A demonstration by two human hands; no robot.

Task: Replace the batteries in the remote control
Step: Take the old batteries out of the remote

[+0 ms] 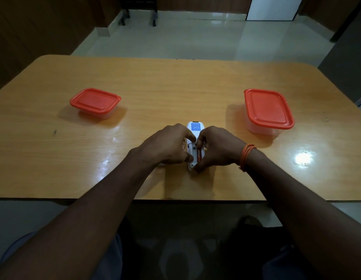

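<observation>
From the head view, a white remote control (194, 136) is lying face down near the middle of the wooden desk (155, 81), close to the near edge, its battery bay open. The left hand (169, 144) is bracing the remote's left side, its grip curled around the body with fingertips touching the bay's edge. The right hand (216, 150) is pinching an orange battery (199, 155) sitting in the bay's right slot, thumb at the near end. A blue label (195, 126) is showing on the remote's far end; its print is too small to read, as is the battery's lettering. An orange thread band (246, 156) is circling the right wrist. Two clear boxes with red lids are standing well apart, one left (95, 102), one right (268, 110).
</observation>
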